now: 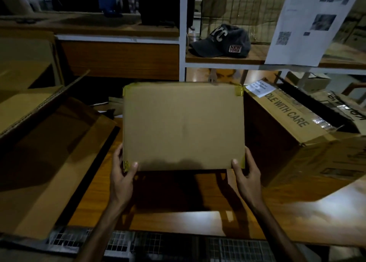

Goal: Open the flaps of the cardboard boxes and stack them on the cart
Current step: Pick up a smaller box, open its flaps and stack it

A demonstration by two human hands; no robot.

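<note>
**Flat cardboard box held up by both near corners**

A plain cardboard box (183,126) is held in the air above a wooden table (178,220), its broad face turned toward the camera. The left hand (120,174) clamps its lower left corner, thumb on the front face beside a strip of yellow tape (125,165); the right hand (246,172) clamps the lower right corner the same way. The box stretches up and away from both grips. An opened carton (45,149) lies to the left, and a carton printed "WITH CARE" (293,135) stands to the right. A dark NYC cap (221,42) sits on a shelf behind.
</note>
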